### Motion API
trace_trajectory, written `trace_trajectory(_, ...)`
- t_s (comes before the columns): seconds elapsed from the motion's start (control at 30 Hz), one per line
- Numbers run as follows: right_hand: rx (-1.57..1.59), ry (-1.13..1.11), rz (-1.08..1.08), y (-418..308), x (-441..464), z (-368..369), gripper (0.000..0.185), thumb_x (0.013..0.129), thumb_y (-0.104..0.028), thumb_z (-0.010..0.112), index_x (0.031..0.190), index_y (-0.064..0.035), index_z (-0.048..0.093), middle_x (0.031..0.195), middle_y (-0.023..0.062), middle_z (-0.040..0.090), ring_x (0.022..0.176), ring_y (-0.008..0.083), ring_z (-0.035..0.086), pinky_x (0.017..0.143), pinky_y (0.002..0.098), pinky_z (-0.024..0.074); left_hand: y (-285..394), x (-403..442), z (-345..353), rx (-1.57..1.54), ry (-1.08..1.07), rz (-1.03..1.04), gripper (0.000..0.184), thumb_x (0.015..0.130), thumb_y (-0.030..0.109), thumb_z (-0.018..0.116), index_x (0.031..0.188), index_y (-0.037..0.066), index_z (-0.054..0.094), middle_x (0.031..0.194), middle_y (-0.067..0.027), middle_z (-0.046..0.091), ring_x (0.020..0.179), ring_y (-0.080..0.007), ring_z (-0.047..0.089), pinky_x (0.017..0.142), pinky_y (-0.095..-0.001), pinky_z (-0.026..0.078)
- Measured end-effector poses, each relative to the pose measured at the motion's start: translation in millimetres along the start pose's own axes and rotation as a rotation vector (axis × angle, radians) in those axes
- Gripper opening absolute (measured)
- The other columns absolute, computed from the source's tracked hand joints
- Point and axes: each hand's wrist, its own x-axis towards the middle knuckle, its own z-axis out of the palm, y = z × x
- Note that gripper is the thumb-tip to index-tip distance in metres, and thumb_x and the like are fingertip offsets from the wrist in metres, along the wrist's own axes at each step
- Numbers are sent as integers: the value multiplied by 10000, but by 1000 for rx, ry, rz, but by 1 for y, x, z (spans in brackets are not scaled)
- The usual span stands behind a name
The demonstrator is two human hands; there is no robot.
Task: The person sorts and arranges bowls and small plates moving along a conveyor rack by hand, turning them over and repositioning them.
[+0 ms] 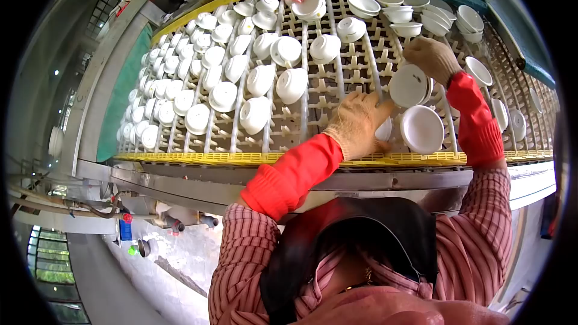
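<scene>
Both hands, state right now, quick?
Left hand: spread at a white bowl; grip cannot be told.
Right hand: curled beside tilted white bowls; grip hidden.

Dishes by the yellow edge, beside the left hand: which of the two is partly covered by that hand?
The left dish: the left hand hides part of it, while the right dish shows a broad round face.

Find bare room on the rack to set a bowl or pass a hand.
Bare rack: between the left hand and the bowls beyond it; also leftward from that hand to the nearest bowls.

Crowded: the left side, packed with bowls; the far-right corner, with stacked bowls; and the gap between both hands.
</scene>
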Motion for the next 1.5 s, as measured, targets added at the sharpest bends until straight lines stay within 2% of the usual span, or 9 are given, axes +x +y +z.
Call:
trace_trajectory(0.23,-118,-160,-32,-18,-2,26,637,924,-495,792,1317,6,757,1165,295,784,1092,436,774,951,494,613,2,19,-11,102,-102,67,666,686,557,953,1110,65,804,1201,-178,719,1143,-379,686,1053,-500,523)
trace_trajectory(0.43,479,-309,256,1,-23,3,464,982,-372,728,1239,11,770,1050,125,793,921,210,782,813,383,634,17,36,-36,152,-322,-43,632,764,711,843,984,119,849,915,-138,780,1031,-369,742,921,-503,578)
trace_trajectory(0.57,745,-293,471,60,-65,22,464,1034,-392,734,1230,27,776,1061,112,802,859,198,777,745,353,654,-5,12,-28,194,-8,91,716,816,828,737,879,115,767,710,-121,712,679,-341,720,650,-461,572)
trace_trajectory(0.7,257,-93,348,43,-68,10,487,1056,-382,669,1338,6,750,1031,184,807,907,266,799,812,398,627,11,-27,-24,260,255,58,620,920,705,767,1042,98,794,677,-110,681,660,-276,731,622,-437,567)
trace_trajectory(0.87,-80,438,-132,31,-7,-3,459,1094,-385,625,1496,-170,680,1337,166,772,1196,365,747,1005,430,594,-1,-67,-51,-318,178,-583,460,1047,537,711,1179,106,800,1003,-134,827,837,-252,806,705,-378,621)
trace_trajectory(1.07,-139,465,-530,-102,27,-2,649,975,-237,792,1585,-153,589,1137,166,768,1025,372,749,907,447,608,-86,-96,-77,-22,369,-1139,467,1058,476,681,1105,16,745,1069,-183,809,944,-360,782,831,-428,588)
trace_trajectory(1.2,-313,125,-687,-99,21,62,788,910,-444,856,1572,-120,575,1083,164,791,963,361,775,871,471,616,-80,-99,-73,277,329,-991,457,984,446,780,1127,15,724,951,-236,760,922,-488,711,796,-524,542)
trace_trajectory(1.27,-226,-19,-587,-74,-2,66,829,890,-502,870,1544,-72,596,1075,176,797,991,364,774,875,481,610,-55,-84,-67,422,379,-646,431,936,439,834,1047,44,703,858,-168,738,869,-390,726,769,-521,544)
trace_trajectory(1.5,-82,-136,-479,-8,-61,32,716,998,-440,790,1586,-88,583,1259,209,784,1110,392,767,1009,492,608,-3,-27,-11,192,130,-159,638,887,500,852,1325,57,712,1185,-150,735,1108,-359,690,999,-468,551)
